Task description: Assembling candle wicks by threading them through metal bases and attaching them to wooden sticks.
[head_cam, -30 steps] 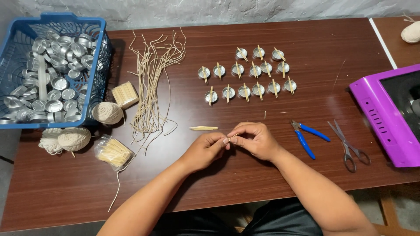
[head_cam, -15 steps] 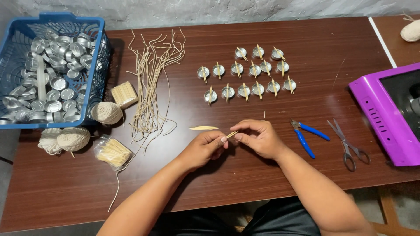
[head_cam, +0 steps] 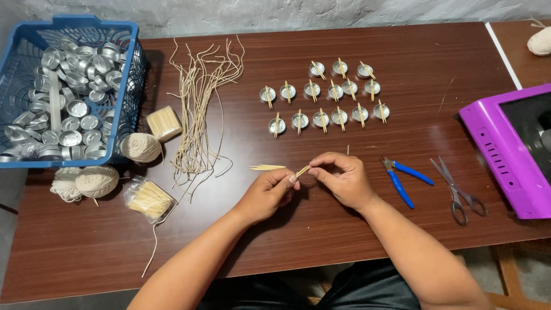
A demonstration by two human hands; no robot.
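My left hand (head_cam: 268,192) and my right hand (head_cam: 340,179) meet over the brown table (head_cam: 287,241), both pinching a short pair of wooden toothpicks (head_cam: 302,170) between their fingertips. A few loose toothpicks (head_cam: 267,167) lie just left of the hands. Beyond the hands stand several small silver metal cups (head_cam: 321,95) in rows, each with toothpicks laid across it. A bundle of cut string wicks (head_cam: 198,109) lies spread to the left.
A blue basket (head_cam: 133,80) of empty metal cups sits far left. Near it are a toothpick block (head_cam: 163,123), twine balls (head_cam: 140,147), and a bag of toothpicks (head_cam: 148,198). Blue pliers (head_cam: 402,181), scissors (head_cam: 459,192) and a purple tray (head_cam: 499,155) lie right.
Both hands have stayed close together; the fingers have shifted slightly and the toothpick pair now sticks out more between them.
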